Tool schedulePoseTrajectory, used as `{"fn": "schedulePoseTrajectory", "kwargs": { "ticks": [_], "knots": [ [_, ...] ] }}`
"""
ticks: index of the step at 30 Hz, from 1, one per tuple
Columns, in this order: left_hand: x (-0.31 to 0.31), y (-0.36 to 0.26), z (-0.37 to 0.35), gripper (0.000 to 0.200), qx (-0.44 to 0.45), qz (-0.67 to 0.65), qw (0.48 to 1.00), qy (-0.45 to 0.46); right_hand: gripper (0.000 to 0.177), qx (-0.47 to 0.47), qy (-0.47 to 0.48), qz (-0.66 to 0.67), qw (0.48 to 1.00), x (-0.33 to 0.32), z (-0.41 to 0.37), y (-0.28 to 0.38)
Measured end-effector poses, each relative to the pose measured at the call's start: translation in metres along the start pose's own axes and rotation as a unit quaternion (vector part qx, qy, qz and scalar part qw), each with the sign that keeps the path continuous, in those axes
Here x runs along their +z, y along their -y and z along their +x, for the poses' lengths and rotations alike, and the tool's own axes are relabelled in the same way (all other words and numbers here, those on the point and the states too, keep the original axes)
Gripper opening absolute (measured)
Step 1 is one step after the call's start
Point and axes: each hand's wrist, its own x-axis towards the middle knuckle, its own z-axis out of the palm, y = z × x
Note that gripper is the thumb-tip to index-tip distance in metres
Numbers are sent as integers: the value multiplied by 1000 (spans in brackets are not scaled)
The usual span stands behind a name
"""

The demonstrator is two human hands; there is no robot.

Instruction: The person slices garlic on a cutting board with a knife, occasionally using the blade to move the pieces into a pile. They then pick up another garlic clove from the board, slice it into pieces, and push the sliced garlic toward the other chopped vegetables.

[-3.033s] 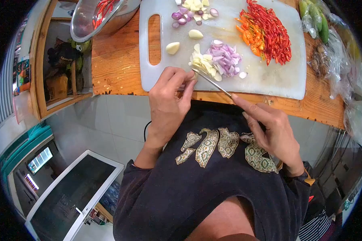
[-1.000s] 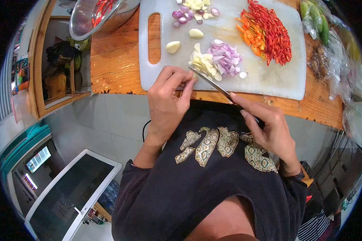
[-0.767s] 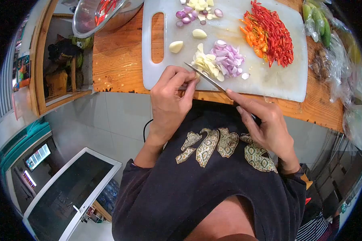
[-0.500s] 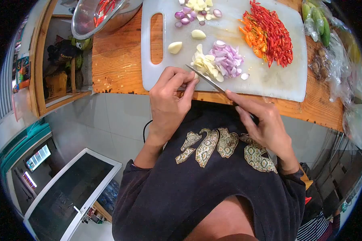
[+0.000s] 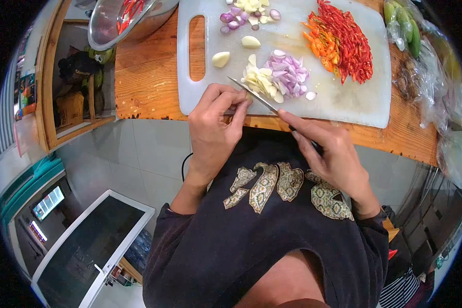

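My right hand [image 5: 327,146] grips a knife [image 5: 262,100] by its dark handle, the blade angled up and left over the front edge of the white cutting board [image 5: 344,109]. Close against the blade, my left hand [image 5: 215,115] is closed in a pinch; what its fingertips hold is mostly hidden. Just beyond the blade lies a pile of pale garlic slices [image 5: 259,79], touching a heap of sliced shallots [image 5: 288,74]. Two peeled garlic cloves, one nearer [image 5: 220,59] and one farther [image 5: 250,42], rest left of the piles. Cut red chilies [image 5: 349,43] and orange chilies [image 5: 324,49] spread on the right.
Whole shallots [image 5: 233,20] and more garlic [image 5: 252,5] sit at the board's far side. A metal bowl [image 5: 100,31] with red chilies stands at the left of the wooden table [image 5: 143,77]. Plastic bags [image 5: 436,97] and green vegetables [image 5: 410,31] line the right edge.
The knife and my right hand have shifted slightly left and up, so the blade tip reaches farther past my left fingers. The whole view has drifted a little; the piles look the same.
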Motion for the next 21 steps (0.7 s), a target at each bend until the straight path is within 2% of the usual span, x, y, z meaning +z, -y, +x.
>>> {"fn": "schedulePoseTrajectory", "kwargs": {
  "ticks": [7,10,15,18,21],
  "knots": [
    [-2,1,0,11,14,12,1000,-3,46,45,13,18,999,-11,-16,-3],
    [0,1,-1,11,-2,-11,1000,0,43,135,68,30,988,-27,-12,17],
    [-1,3,0,10,12,11,1000,-3,43,91,51,1,995,-21,-10,14],
    [-1,1,-1,11,-3,-4,1000,-1,46,35,11,-1,999,-13,-12,3],
    [0,0,0,11,6,2,1000,-5,47,35,11,4,999,-13,-13,3]
  ]
}}
